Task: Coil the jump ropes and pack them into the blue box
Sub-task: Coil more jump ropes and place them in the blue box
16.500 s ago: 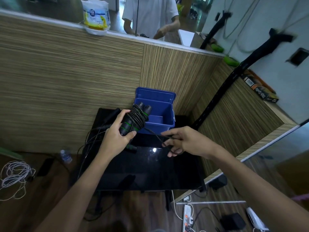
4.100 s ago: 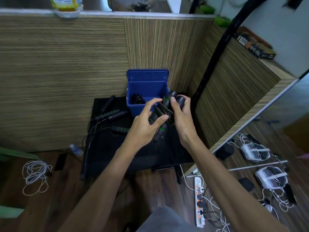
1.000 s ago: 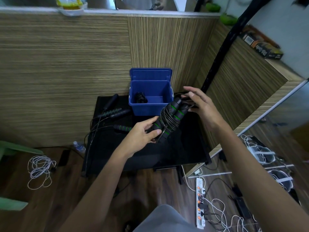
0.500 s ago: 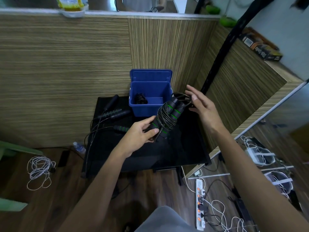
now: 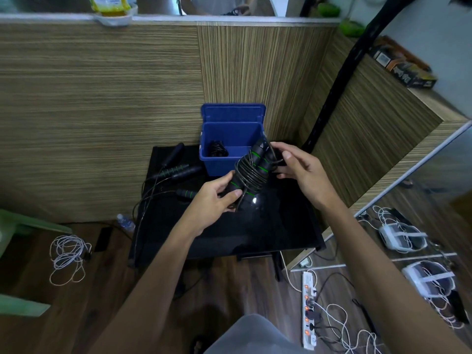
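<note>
Right hand (image 5: 301, 172) now pinching coiled jump rope (image 5: 251, 172), left hand (image 5: 217, 198) gripping handles, loop end hidden

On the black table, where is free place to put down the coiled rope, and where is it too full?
Bare: the black table near edge, below both hands, and its right part beside the wood panel. Crowded: the left rear, where loose jump ropes lie beside the blue box, cords trailing off the left edge.

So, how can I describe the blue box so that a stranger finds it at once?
Look at the black glossy table standing in the corner of the striped wood-panel walls. The blue box sits at its far edge against the wall, lid up. It is the only blue thing there; a dark coiled rope already lies inside, unlike the loose jump ropes left of it.
</note>
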